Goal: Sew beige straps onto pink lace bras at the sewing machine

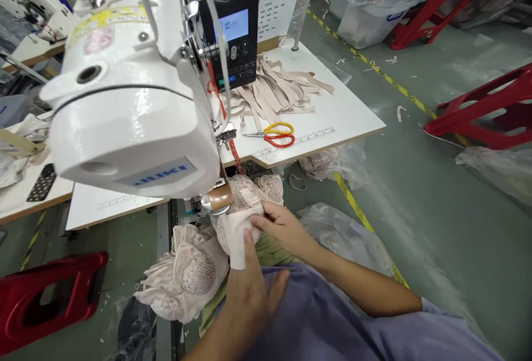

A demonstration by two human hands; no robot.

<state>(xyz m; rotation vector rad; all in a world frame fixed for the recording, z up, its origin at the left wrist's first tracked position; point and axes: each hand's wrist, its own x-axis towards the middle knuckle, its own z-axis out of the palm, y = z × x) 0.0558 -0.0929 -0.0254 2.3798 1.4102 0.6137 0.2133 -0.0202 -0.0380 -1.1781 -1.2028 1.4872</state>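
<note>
Both my hands grip a piece of pale pink lace fabric (245, 206) just below the head of a white sewing machine (128, 106). My left hand (249, 289) comes up from below with its fingers closed on the lower end of the piece. My right hand (285, 228) pinches the fabric's right edge from the side. A heap of the same lace garments (187, 272) hangs down to the left of my hands. The needle area is hidden behind the machine head.
Beige straps (274, 92) and red-and-yellow scissors (276, 134) lie on the white table (341, 112), beside the machine's control panel (235, 34). Red stools (490, 112) stand right, another (45, 294) lower left. Plastic bags (341, 233) lie on the floor.
</note>
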